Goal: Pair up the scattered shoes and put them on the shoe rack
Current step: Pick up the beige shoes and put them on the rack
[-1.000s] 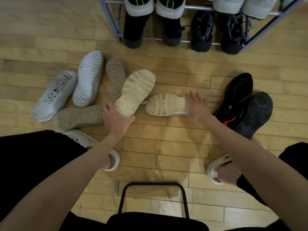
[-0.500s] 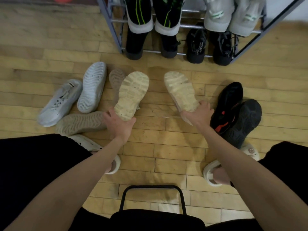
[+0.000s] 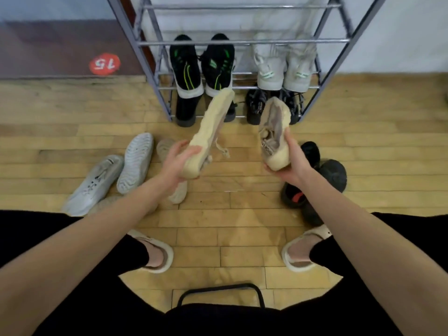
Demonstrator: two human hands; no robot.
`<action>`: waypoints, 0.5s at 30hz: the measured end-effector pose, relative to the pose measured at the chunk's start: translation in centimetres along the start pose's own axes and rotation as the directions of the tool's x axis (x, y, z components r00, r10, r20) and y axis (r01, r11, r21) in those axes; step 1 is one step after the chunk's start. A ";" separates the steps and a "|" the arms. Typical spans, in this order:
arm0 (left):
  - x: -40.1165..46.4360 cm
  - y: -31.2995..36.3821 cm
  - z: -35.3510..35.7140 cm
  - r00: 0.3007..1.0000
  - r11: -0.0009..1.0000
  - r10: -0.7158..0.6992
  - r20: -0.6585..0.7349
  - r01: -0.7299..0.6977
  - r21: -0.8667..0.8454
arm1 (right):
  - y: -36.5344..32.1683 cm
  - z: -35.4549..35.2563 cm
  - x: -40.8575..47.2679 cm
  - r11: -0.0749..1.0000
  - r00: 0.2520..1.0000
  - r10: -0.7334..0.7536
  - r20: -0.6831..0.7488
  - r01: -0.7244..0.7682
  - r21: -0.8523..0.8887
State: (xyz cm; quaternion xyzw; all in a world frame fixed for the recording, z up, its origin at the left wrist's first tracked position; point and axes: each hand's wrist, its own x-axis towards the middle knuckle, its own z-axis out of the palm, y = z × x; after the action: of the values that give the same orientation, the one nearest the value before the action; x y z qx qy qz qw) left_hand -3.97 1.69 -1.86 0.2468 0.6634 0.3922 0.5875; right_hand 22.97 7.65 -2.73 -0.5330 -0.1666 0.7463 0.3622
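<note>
While each grip wraps a heel, left hand (image 3: 178, 163) and right hand (image 3: 289, 163) hold beige shoes (image 3: 211, 127).

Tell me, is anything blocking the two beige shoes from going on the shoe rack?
Nothing visible blocks them. The left hand and right hand hold the beige shoes up in open air before the shoe rack. Its two lower shelves are full of shoes, but the upper rails look free.

Even indoor light, soft focus, strong wide-angle bending.
Pale wooden plank floor (image 3: 242, 214) evenly lit with faint shadows; grey metal shoe rack (image 3: 155, 76) posts splay outward; the held beige shoes (image 3: 211, 132) are motion-blurred.
</note>
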 end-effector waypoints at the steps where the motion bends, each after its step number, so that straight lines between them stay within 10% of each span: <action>1: -0.5 0.8 0.4 0.998 0.997 -0.012 0.064 0.016 -0.073 | -0.7 -0.1 -0.4 0.999 0.999 -0.032 0.016 0.032 0.001; 7: -1.9 4.7 3.5 0.941 0.950 0.063 0.334 0.047 -0.310 | -4.7 -1.8 -2.4 0.990 0.991 -0.132 0.018 0.131 0.061; 15: -0.3 8.7 7.4 0.935 0.902 0.084 0.344 0.075 -0.426 | -10.5 -2.8 -2.5 0.914 0.921 -0.387 0.051 0.390 -0.108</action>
State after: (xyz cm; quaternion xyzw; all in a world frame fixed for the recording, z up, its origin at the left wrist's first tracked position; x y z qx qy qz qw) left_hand 2.11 8.15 5.34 0.1786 0.4424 0.4798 0.7363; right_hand 29.79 12.66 4.56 -0.4986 -0.3174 0.6562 0.4690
